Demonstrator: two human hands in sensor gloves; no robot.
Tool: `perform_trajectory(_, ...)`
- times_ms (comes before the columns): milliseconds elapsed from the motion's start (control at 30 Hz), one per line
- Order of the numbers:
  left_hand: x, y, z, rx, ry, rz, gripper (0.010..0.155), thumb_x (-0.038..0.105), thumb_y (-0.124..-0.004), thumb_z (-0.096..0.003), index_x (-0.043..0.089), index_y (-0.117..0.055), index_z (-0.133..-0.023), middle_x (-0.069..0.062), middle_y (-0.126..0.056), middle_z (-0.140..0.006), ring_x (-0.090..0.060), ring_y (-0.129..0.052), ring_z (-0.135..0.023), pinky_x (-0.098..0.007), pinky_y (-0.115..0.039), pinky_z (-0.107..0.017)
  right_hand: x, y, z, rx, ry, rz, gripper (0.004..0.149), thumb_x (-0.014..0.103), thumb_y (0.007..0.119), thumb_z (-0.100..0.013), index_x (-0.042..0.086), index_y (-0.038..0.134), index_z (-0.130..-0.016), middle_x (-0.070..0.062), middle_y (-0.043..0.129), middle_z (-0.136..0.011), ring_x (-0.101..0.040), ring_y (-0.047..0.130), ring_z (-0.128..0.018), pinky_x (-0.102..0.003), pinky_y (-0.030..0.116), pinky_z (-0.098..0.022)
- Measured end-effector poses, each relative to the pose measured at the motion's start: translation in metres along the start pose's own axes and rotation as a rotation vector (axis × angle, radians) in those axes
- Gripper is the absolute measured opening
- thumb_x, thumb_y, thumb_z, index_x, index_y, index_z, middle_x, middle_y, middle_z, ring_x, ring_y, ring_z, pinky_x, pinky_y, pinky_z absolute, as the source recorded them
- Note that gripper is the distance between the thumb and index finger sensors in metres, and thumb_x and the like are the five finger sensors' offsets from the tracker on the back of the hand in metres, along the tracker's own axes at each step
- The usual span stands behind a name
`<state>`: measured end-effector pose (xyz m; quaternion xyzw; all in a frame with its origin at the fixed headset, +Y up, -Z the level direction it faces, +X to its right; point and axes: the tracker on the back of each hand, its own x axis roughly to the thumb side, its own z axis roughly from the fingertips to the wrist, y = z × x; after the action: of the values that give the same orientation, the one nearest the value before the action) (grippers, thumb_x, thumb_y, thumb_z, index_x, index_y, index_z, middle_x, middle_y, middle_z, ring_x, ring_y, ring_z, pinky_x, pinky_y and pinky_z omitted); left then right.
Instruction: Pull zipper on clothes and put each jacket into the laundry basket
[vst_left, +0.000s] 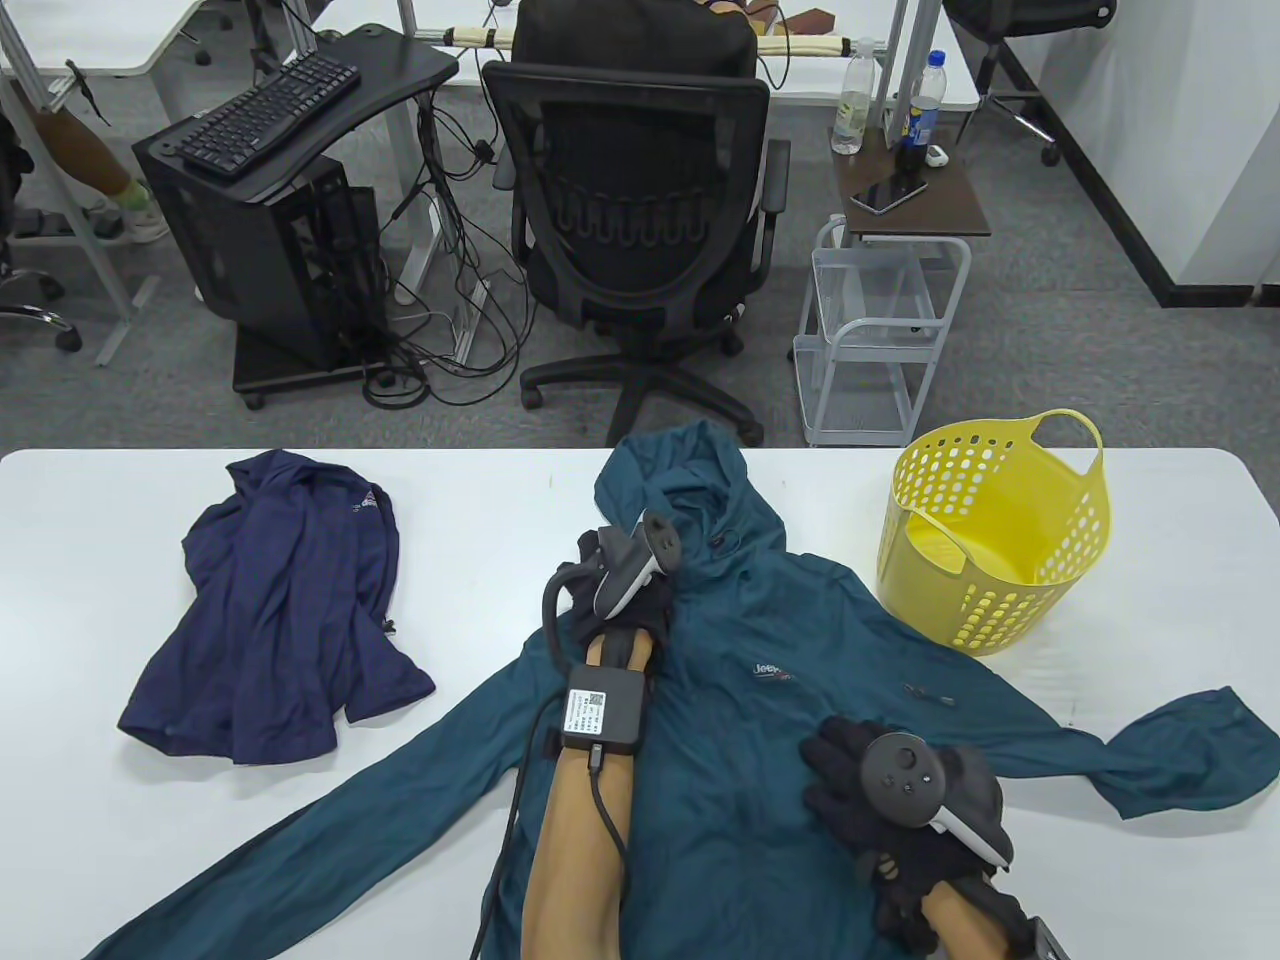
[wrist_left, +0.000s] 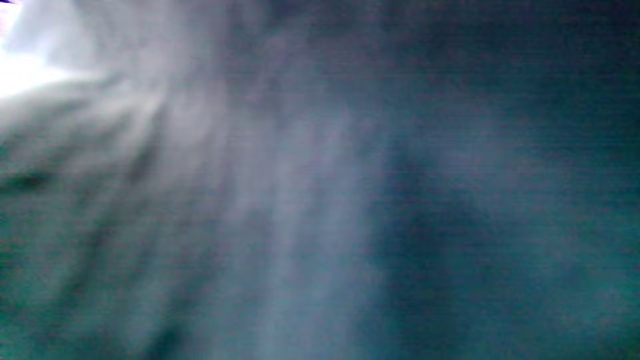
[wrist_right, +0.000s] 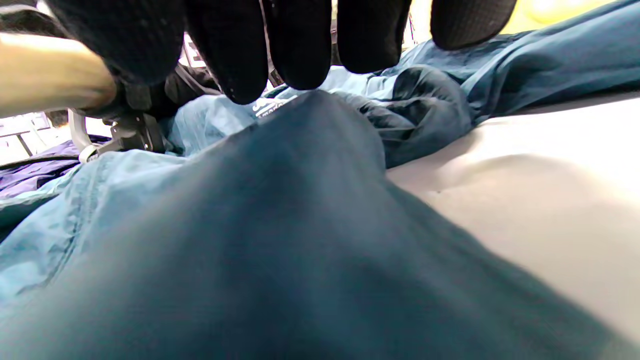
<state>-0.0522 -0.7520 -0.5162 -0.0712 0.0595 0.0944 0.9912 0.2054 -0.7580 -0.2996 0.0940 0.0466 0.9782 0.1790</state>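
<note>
Teal hooded zip jacket (vst_left: 760, 700) lies hood-away along the white table (vst_left: 100, 520), right hand (vst_left: 880, 790) flat on it, left hand (vst_left: 625, 590) at the collar, grip unreadable.

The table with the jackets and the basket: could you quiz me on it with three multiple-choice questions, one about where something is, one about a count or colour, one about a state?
1. Where does the yellow basket stand?
A. On the table's right side, beyond the teal jacket
B. On the floor
C. On the navy jacket

2. How many jackets lie on the table?
A. One
B. Two
C. Four

3. What is in the basket?
A. Both jackets
B. One jacket
C. No jacket

Answers:
1 A: it sits on the white tabletop, right of the teal jacket.
2 B: one teal jacket spread out flat and one navy jacket crumpled at the left.
3 C: its bare yellow floor shows inside, and both jackets lie outside it.
</note>
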Motion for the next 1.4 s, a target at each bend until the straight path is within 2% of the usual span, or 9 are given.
perform_trajectory(167, -0.009, 0.019, 0.029, 0.114, -0.100, 0.205, 0.041, 0.051, -0.078, -0.0331, 0.043, -0.079, -0.073, 0.017, -0.104, -0.072, -0.020, -0.082, -0.093, -0.061, -0.061, -0.067, 0.001, 0.001, 0.001, -0.002, -0.019, -0.004, 0.057, 0.050, 0.076, -0.048, 0.029, 0.074, -0.100, -0.002, 0.064, -0.115, -0.042, 0.060, -0.104, -0.066, 0.054, -0.069)
perform_trajectory(267, -0.012, 0.023, 0.047, 0.074, -0.095, 0.243, 0.044, 0.048, -0.079, -0.0348, 0.047, -0.077, -0.079, 0.020, -0.107, -0.056, -0.015, -0.092, -0.085, -0.061, -0.063, -0.066, 0.002, 0.001, 0.003, -0.009, -0.035, -0.007, 0.056, 0.050, 0.076, -0.047, 0.029, 0.074, -0.100, -0.001, 0.066, -0.115, -0.041, 0.061, -0.103, -0.066, 0.054, -0.069)
perform_trajectory(333, -0.015, 0.020, 0.060, 0.012, -0.108, 0.288, 0.050, 0.047, -0.076, -0.0374, 0.047, -0.074, -0.087, 0.018, -0.104, -0.058, -0.017, -0.088, -0.088, -0.064, -0.060, -0.066, 0.003, 0.002, 0.004, -0.006, -0.043, -0.012, 0.056, 0.050, 0.076, -0.048, 0.028, 0.075, -0.100, -0.002, 0.066, -0.115, -0.041, 0.061, -0.104, -0.066, 0.054, -0.069)
perform_trajectory(667, -0.042, -0.016, 0.130, -0.069, -0.121, 0.566, 0.045, 0.050, -0.072, -0.0370, 0.045, -0.081, -0.081, 0.014, -0.099, -0.073, -0.028, -0.074, -0.096, -0.067, -0.050, -0.067, 0.006, 0.005, 0.006, -0.031, -0.075, -0.027, 0.056, 0.050, 0.076, -0.048, 0.029, 0.075, -0.099, -0.001, 0.067, -0.114, -0.041, 0.062, -0.103, -0.066, 0.054, -0.069)
perform_trajectory(933, -0.038, -0.010, 0.169, -0.035, -0.271, 0.464, 0.045, 0.053, -0.074, -0.0375, 0.048, -0.082, -0.081, 0.013, -0.096, -0.085, -0.031, -0.070, -0.100, -0.070, -0.048, -0.066, 0.010, -0.020, 0.007, -0.227, -0.062, -0.139, 0.053, 0.049, 0.078, -0.048, 0.030, 0.078, -0.097, 0.000, 0.083, -0.105, -0.030, 0.092, -0.077, -0.050, 0.074, -0.056)
perform_trajectory(1033, -0.034, -0.008, 0.174, -0.009, -0.308, 0.457, 0.045, 0.053, -0.074, -0.0373, 0.050, -0.082, -0.081, 0.015, -0.095, -0.085, -0.030, -0.070, -0.100, -0.070, -0.048, -0.067, 0.020, -0.033, 0.000, -0.297, -0.043, -0.170, 0.050, 0.049, 0.078, -0.049, 0.031, 0.080, -0.096, 0.002, 0.086, -0.102, -0.029, 0.093, -0.078, -0.051, 0.073, -0.058)
perform_trajectory(1200, -0.027, -0.013, 0.175, -0.019, -0.342, 0.451, 0.044, 0.054, -0.073, -0.0372, 0.053, -0.082, -0.081, 0.016, -0.095, -0.086, -0.029, -0.068, -0.101, -0.070, -0.047, -0.067, 0.047, -0.028, -0.029, -0.113, -0.045, -0.292, 0.060, 0.054, 0.073, -0.050, 0.033, 0.064, -0.106, 0.004, 0.066, -0.116, -0.034, 0.054, -0.111, -0.071, 0.046, -0.070)
perform_trajectory(1300, -0.028, -0.017, 0.175, -0.018, -0.353, 0.443, 0.044, 0.055, -0.073, -0.0370, 0.053, -0.082, -0.080, 0.016, -0.095, -0.086, -0.029, -0.068, -0.102, -0.070, -0.047, -0.067, 0.056, -0.013, -0.043, 0.022, -0.031, -0.382, 0.065, 0.055, 0.067, -0.051, 0.029, 0.056, -0.109, -0.001, 0.055, -0.120, -0.043, 0.040, -0.111, -0.075, 0.039, -0.070)
perform_trajectory(1400, -0.029, -0.017, 0.176, -0.004, -0.362, 0.443, 0.044, 0.054, -0.074, -0.0370, 0.052, -0.083, -0.080, 0.016, -0.095, -0.086, -0.029, -0.068, -0.102, -0.071, -0.046, -0.067, 0.060, -0.002, -0.048, 0.052, -0.037, -0.368, 0.062, 0.051, 0.065, -0.052, 0.027, 0.058, -0.109, -0.002, 0.059, -0.118, -0.042, 0.048, -0.110, -0.074, 0.043, -0.069)
